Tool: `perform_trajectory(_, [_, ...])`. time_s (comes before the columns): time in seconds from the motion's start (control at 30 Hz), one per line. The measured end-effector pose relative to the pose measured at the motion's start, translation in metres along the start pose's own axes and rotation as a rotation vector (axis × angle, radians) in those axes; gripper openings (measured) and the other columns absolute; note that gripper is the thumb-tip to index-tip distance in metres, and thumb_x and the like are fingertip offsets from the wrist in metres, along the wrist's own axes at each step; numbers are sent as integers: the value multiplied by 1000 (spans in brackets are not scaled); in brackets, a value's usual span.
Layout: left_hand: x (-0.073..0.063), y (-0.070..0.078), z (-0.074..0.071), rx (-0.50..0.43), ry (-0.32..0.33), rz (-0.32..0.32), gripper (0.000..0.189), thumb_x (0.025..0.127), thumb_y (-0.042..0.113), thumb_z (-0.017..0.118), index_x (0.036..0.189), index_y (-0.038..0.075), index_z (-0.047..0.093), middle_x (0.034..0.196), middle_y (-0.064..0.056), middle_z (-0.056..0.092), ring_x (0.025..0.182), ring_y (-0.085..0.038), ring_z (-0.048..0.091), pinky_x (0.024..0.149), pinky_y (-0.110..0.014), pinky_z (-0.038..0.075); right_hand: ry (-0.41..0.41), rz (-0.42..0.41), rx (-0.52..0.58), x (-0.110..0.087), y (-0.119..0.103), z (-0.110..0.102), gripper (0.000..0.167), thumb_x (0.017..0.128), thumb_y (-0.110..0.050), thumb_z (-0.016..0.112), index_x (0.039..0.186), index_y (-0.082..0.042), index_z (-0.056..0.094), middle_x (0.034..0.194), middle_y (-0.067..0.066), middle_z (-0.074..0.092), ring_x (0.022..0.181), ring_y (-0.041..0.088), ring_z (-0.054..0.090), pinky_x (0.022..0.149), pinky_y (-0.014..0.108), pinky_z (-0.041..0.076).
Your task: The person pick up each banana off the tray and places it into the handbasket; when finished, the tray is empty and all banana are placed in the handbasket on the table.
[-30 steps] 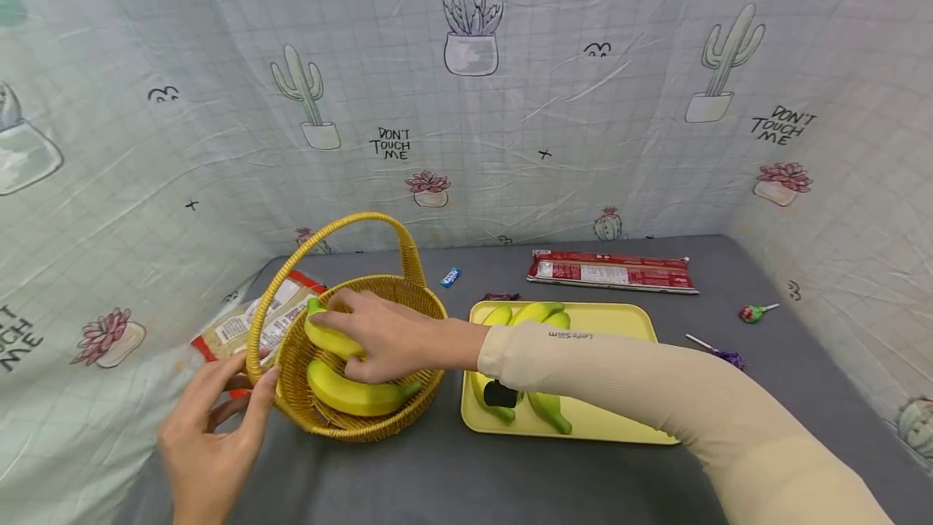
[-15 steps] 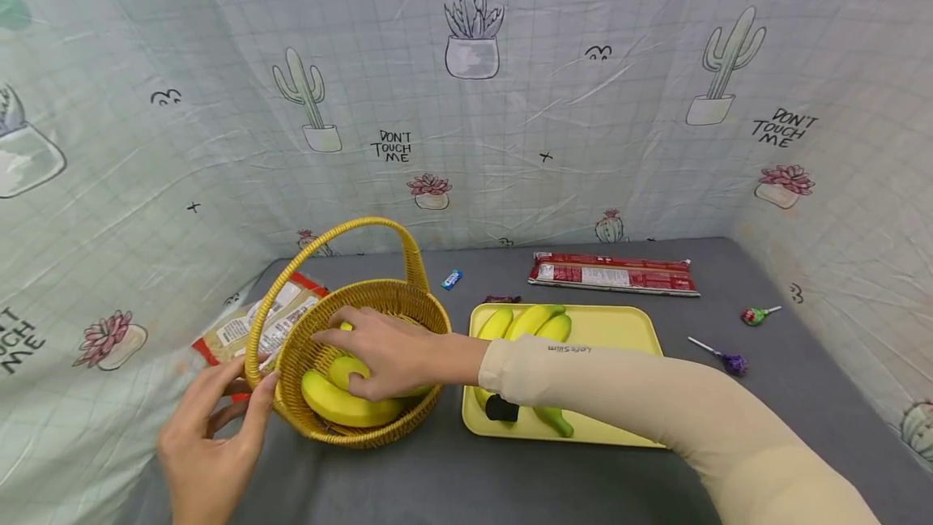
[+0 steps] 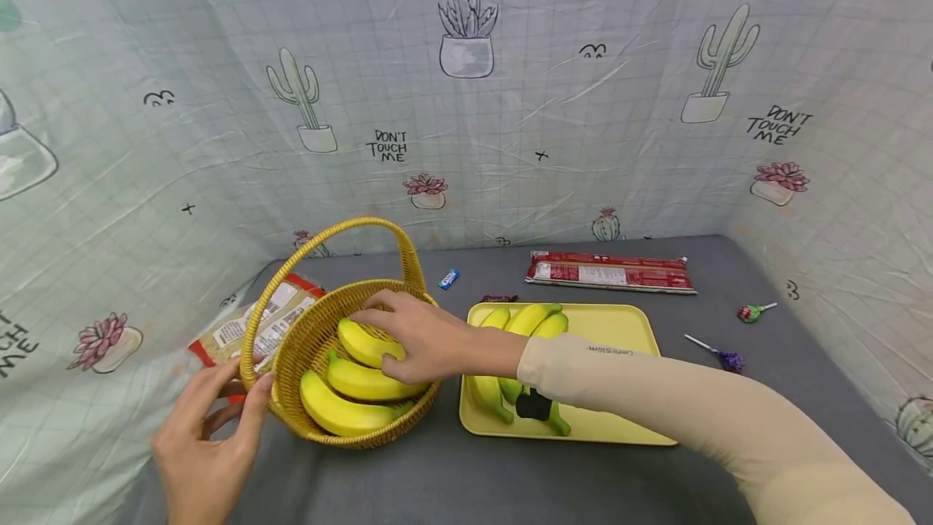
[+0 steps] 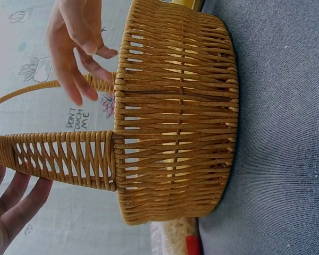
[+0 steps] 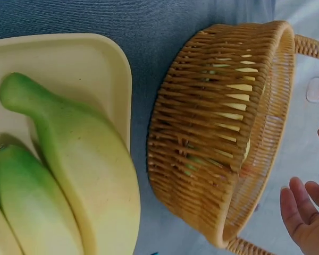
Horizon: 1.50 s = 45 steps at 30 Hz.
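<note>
Thumb and fingers of my left hand [image 3: 207, 436] grip the near end of the handle [image 4: 64, 159] of a yellow woven basket [image 3: 313, 339]. Inside lie three bananas: a front one [image 3: 338, 411], a middle one [image 3: 372, 383] and a rear one [image 3: 360, 343]. My right hand [image 3: 426, 339] hovers over the basket's right side, overlapping the rear banana in the head view. The left wrist view shows that right hand [image 4: 77, 42] above the rim with loose fingers and nothing in them. Its fingers [image 5: 292, 210] also show apart from the basket wall in the right wrist view.
Right of the basket stands a pale yellow tray [image 3: 619, 326] with several bananas [image 5: 90, 143]. A long red packet [image 3: 612, 272] lies behind it. Two lollipops, one red-green [image 3: 749, 313] and one purple [image 3: 730, 360], lie right. A clear bag [image 3: 273, 322] sits behind the basket; a blue-wrapped candy [image 3: 449, 279] is nearby.
My right hand has let go of a banana in the basket and drawn up and to the right, so three bananas now show there. My left hand keeps its grip on the handle.
</note>
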<state>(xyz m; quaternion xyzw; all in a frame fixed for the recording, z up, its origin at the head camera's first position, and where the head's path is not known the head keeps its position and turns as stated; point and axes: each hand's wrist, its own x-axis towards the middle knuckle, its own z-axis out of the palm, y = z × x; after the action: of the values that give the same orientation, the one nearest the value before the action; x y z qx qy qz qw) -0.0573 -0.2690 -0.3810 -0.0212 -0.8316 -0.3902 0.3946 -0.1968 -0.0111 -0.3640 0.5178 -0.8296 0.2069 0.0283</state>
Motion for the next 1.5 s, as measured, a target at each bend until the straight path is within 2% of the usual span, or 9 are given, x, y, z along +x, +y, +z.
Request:
perform_trajectory(0.13, [0, -1, 0, 4, 14, -2, 42, 86, -8, 85, 125, 4, 78, 110, 4, 71, 93, -1, 67, 72, -7, 54, 40, 10, 16, -5, 4, -7, 62, 96, -16, 66, 157, -15, 52, 149, 8, 50, 123, 18, 54, 91, 28, 50])
perform_trajectory(0.23, [-1, -2, 0, 8, 19, -8, 42, 85, -9, 85, 124, 3, 78, 110, 5, 71, 92, 0, 66, 71, -6, 54, 62, 16, 21, -10, 5, -11, 62, 96, -16, 66, 157, -15, 52, 150, 8, 50, 127, 19, 52, 92, 30, 51])
perform_trajectory(0.4, [0, -2, 0, 11, 20, -12, 42, 84, -12, 85, 123, 2, 78, 108, 6, 70, 91, 0, 66, 70, -6, 54, 109, 11, -2, -21, 10, -16, 62, 98, -19, 65, 158, -16, 51, 152, 9, 49, 135, 22, 49, 100, 37, 51])
perform_trajectory(0.63, [1, 1, -1, 15, 15, -17, 43, 83, -11, 86, 123, 2, 78, 109, 9, 70, 91, 0, 66, 71, -6, 54, 177, -1, -30, -39, 16, -17, 61, 99, -25, 67, 157, -16, 52, 152, 8, 50, 129, 21, 53, 96, 37, 51])
perform_trajectory(0.77, [1, 1, 0, 12, 13, -13, 42, 83, -11, 86, 123, 2, 79, 109, 7, 71, 91, 0, 66, 71, -6, 54, 197, 38, -29, -51, 19, -19, 61, 100, -30, 70, 157, -18, 53, 151, 7, 51, 129, 22, 53, 96, 39, 51])
perform_trajectory(1.03, [0, 1, 0, 16, 8, -13, 43, 83, -11, 87, 123, 2, 78, 110, 7, 70, 92, 0, 66, 71, -6, 53, 184, 135, -41, -81, 29, -23, 65, 101, -37, 73, 159, -21, 50, 151, 6, 50, 133, 26, 51, 99, 47, 52])
perform_trajectory(1.3, [2, 2, 2, 13, 4, -7, 43, 83, -11, 86, 123, 2, 78, 110, 5, 71, 92, 0, 66, 71, -6, 53, 274, 208, -71, -106, 41, -17, 66, 98, -44, 74, 157, -22, 53, 153, 8, 49, 125, 26, 50, 94, 49, 48])
perform_trajectory(1.5, [2, 3, 2, 9, -7, -24, 42, 84, -10, 86, 123, 4, 79, 110, 0, 72, 91, -1, 66, 71, -6, 54, 286, 277, -71, -124, 46, -14, 68, 97, -46, 74, 158, -22, 53, 153, 10, 49, 131, 30, 49, 99, 59, 47])
